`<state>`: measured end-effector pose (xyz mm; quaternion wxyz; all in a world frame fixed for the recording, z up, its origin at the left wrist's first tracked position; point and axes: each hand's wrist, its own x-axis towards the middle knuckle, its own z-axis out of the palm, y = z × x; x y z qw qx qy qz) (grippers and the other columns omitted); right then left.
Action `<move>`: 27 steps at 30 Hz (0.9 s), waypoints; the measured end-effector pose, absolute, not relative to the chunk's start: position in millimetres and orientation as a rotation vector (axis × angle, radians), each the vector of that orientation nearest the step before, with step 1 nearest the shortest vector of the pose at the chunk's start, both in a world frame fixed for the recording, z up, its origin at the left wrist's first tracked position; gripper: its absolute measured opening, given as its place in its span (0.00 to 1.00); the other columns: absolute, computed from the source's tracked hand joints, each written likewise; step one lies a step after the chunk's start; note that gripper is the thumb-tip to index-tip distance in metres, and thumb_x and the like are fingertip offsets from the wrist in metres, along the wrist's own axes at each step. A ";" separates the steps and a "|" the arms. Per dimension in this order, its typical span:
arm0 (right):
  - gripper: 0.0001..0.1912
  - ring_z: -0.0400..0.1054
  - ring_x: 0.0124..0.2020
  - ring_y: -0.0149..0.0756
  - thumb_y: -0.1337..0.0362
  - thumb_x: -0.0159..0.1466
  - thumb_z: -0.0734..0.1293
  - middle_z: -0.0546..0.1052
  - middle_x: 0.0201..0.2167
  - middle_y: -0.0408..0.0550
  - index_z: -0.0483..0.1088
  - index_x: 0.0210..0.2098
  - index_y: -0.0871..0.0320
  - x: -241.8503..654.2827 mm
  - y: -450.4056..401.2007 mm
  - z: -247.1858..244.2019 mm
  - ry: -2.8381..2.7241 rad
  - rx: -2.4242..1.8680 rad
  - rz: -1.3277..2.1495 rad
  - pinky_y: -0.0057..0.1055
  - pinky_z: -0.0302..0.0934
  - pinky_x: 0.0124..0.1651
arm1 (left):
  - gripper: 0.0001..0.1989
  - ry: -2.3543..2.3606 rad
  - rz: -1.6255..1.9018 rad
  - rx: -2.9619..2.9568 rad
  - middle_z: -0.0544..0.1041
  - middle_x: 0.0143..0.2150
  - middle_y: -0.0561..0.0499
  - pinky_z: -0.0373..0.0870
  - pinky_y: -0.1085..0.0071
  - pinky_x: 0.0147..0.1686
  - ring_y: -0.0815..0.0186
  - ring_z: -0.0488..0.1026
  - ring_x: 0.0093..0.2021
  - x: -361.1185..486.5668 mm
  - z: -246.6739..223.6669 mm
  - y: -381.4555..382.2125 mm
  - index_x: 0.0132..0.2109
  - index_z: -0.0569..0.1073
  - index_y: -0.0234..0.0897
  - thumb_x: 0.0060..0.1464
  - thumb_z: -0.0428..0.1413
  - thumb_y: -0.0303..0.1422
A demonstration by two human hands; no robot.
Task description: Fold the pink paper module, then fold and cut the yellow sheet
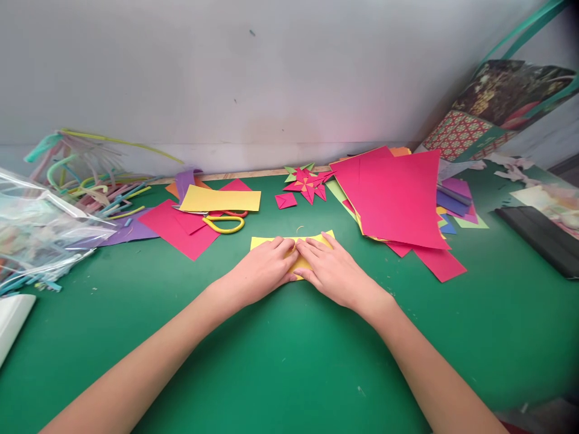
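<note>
A small yellow paper (259, 242) lies on the green table (280, 361) in front of me, partly hidden under both hands. My left hand (268, 268) rests on its left part, fingers bent and pressed together on the paper. My right hand (332, 271) presses on the right part, its fingers spread, thumb and fingertips close to those of my left hand. Beyond the hands lie a small folded pink square (286, 201) and a pink folded paper star (307, 184).
Yellow-handled scissors (225, 225) lie under a yellow strip (221, 199) beside pink sheets (190, 241). Large pink sheets (398, 199) are stacked at the right, near a black case (540, 241). Plastic bags (40, 223) and pipe cleaners (67, 175) fill the left. A wall stands behind.
</note>
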<state>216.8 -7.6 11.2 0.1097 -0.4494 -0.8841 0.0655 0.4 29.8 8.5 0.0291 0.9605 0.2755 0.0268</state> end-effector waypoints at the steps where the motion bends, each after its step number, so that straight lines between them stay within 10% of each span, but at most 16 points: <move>1: 0.25 0.66 0.68 0.53 0.54 0.77 0.59 0.75 0.64 0.60 0.65 0.68 0.59 217.2 -7.6 9.9 -2.604 -1.329 0.198 0.58 0.51 0.74 | 0.24 0.856 0.081 2.969 0.72 0.58 0.36 0.70 0.55 0.55 0.49 0.71 0.55 0.9 8.6 29.0 0.65 0.65 0.33 0.71 0.51 0.44; 27: 0.28 0.54 0.76 0.47 0.59 0.80 0.49 0.60 0.75 0.54 0.58 0.74 0.60 223.4 -9.5 5.5 -2.724 -1.409 0.276 0.61 0.41 0.77 | 0.38 1.074 0.054 3.058 0.54 0.79 0.44 0.41 0.54 0.76 0.52 0.54 0.77 -82.9 -4.1 -74.5 0.78 0.51 0.35 0.71 0.47 0.52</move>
